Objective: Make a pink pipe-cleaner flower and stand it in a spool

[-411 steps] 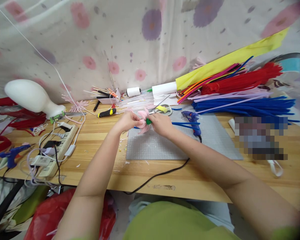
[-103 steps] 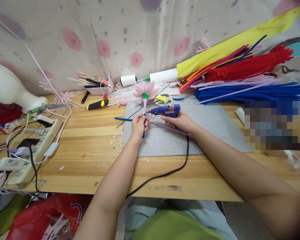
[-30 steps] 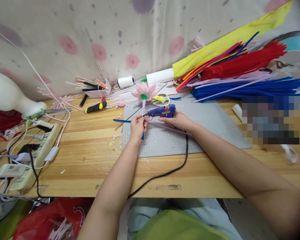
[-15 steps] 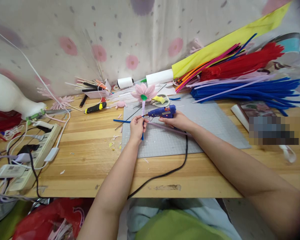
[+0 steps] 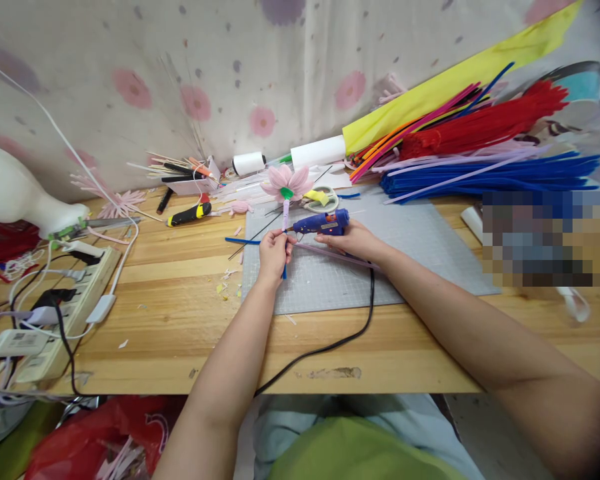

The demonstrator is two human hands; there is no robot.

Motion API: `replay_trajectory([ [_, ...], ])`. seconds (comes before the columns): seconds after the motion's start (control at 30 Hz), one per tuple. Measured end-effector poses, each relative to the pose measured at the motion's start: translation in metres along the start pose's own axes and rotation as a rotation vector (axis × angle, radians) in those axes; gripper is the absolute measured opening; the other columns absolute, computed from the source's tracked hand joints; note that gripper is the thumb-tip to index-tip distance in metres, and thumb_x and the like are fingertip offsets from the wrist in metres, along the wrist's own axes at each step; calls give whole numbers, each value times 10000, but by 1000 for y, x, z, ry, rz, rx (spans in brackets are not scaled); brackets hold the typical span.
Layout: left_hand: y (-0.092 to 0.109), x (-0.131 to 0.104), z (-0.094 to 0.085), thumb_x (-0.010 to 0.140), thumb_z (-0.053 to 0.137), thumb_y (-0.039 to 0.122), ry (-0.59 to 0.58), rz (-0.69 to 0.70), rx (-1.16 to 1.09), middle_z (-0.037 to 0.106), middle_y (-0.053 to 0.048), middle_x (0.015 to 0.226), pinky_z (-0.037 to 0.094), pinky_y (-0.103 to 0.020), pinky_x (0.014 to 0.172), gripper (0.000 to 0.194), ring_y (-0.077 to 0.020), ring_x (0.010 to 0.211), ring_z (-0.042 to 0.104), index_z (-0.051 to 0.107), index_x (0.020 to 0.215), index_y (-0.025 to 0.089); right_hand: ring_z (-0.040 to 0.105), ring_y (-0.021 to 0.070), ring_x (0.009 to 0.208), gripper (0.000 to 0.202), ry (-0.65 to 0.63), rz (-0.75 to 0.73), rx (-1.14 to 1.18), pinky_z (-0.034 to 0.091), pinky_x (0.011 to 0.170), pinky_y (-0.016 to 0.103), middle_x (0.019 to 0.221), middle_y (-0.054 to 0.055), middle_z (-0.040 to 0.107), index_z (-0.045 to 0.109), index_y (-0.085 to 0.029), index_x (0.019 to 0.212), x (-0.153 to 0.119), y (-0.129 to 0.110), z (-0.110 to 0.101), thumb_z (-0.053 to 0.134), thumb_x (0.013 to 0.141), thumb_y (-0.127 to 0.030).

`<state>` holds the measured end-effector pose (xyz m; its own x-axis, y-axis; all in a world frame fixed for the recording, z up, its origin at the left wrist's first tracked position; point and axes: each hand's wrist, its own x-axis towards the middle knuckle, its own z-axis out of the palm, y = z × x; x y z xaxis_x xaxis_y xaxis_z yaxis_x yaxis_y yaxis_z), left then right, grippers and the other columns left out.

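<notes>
A pink flower (image 5: 287, 183) with a green centre stands upright on a stem wrapped in lilac. My left hand (image 5: 274, 255) is closed on the lower stem, where blue strips stick out to the left and below. My right hand (image 5: 356, 241) is wrapped round a blue glue gun (image 5: 325, 223), its nozzle at the stem just above my left fingertips. A lilac strip (image 5: 330, 255) runs from the stem to beneath my right hand. Both hands are over the grey cutting mat (image 5: 320, 293).
Blue pipe cleaners (image 5: 505, 179) and a red bundle (image 5: 485, 123) lie at the back right. Scissors (image 5: 329, 200) rest behind the glue gun. A black cable (image 5: 320, 350) crosses the front edge. A power strip (image 5: 87, 293) is at the left.
The view has shifted very slightly. Both hands keep their holds, and the glue gun's nozzle stays at the stem.
</notes>
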<state>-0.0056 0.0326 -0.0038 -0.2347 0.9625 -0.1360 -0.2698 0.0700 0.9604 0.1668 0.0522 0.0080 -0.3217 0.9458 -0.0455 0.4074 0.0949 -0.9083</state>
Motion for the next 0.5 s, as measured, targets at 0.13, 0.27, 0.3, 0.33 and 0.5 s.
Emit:
replay_trajectory([
  [0.13, 1, -1, 0, 700, 494, 152, -3, -4, -6, 554, 50, 544, 186, -141, 298, 101, -23, 339, 353, 421, 767, 174, 441, 85, 486, 404, 0, 1, -15, 362, 487, 222, 561, -13, 552, 637, -152, 826, 1, 2, 0, 632, 645, -513],
  [0.27, 1, 0, -1, 698, 508, 152, 6, -13, -49, 548, 50, 545, 183, -142, 300, 102, -23, 344, 349, 429, 759, 172, 411, 64, 441, 382, 1, 54, -17, 328, 427, 207, 565, -6, 558, 609, -145, 738, -3, -2, -8, 645, 630, -510],
  [0.3, 2, 0, -2, 696, 515, 153, 13, -19, -70, 545, 49, 546, 181, -141, 302, 104, -21, 346, 349, 430, 754, 170, 408, 62, 432, 374, -1, 69, -20, 320, 417, 206, 551, -4, 552, 604, -143, 714, -5, -3, -13, 646, 631, -506],
  [0.33, 2, 1, -2, 693, 524, 155, 21, -23, -95, 544, 48, 548, 178, -140, 303, 107, -19, 348, 350, 434, 749, 168, 405, 62, 423, 368, 2, 78, -23, 313, 409, 206, 526, -7, 537, 603, -141, 694, -6, -4, -19, 644, 635, -503],
  [0.5, 6, 4, -6, 690, 559, 160, 34, -45, -229, 532, 41, 560, 176, -134, 312, 100, -10, 365, 352, 477, 747, 151, 393, 70, 402, 354, 278, 41, 55, 317, 410, 214, 457, -27, 466, 619, -144, 713, -8, 13, -62, 615, 670, -495],
])
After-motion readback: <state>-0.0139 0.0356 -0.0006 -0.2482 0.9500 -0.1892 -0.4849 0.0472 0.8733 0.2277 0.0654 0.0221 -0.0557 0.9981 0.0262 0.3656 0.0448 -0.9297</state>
